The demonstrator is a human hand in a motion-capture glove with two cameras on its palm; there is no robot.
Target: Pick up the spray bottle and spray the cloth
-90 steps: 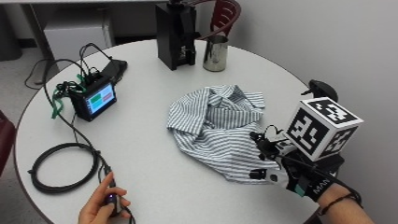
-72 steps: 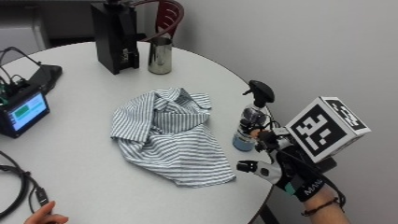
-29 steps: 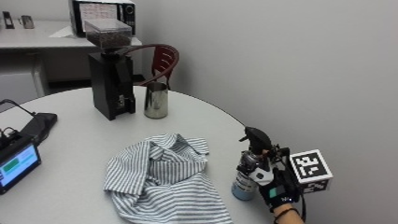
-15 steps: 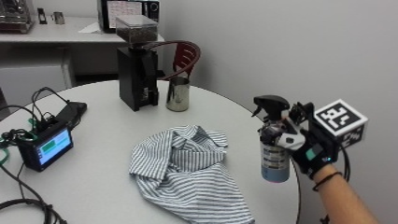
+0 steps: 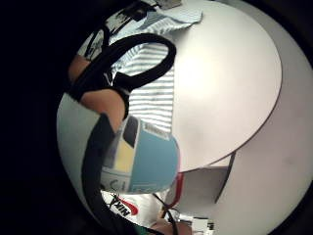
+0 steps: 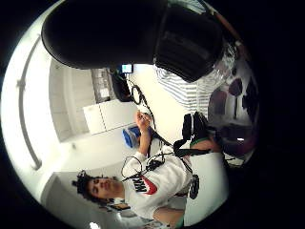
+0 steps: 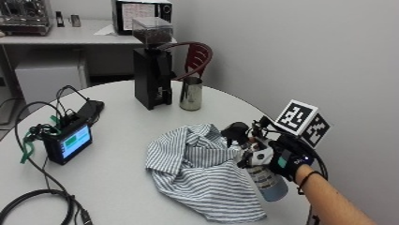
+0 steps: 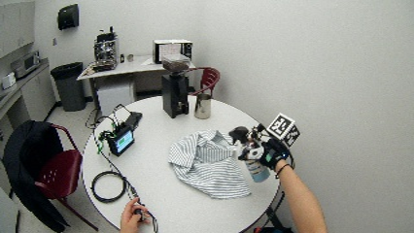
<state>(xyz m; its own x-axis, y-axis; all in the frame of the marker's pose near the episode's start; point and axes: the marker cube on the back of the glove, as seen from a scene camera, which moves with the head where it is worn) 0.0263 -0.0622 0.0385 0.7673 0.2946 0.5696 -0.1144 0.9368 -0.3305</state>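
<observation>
Gripping the spray bottle point(image 7: 267, 180) in our right hand point(image 7: 280, 159), we hold it tilted over the striped cloth point(image 7: 199, 173); the little-finger palm view alone shows its blue label.

1. Cloth point(image 7: 203, 176): white with thin grey-blue stripes.
2. Spray bottle point(image 7: 268, 180): black spray head, clear body, pale blue liquid; the label point(image 5: 142, 161) is light blue with a yellow patch.
3. Right hand point(image 7: 288, 159): black glove with a small teal patch.
4. Table point(image 7: 118, 187): plain white top.
5. Grinder point(image 7: 151, 70): black body, clear hopper.
6. Metal cup point(image 7: 191, 93): bare silver.
7. Chair point(image 7: 196, 56): dark red.
8. Small screen device point(image 7: 67, 143): black casing, light blue display, green cable.
</observation>
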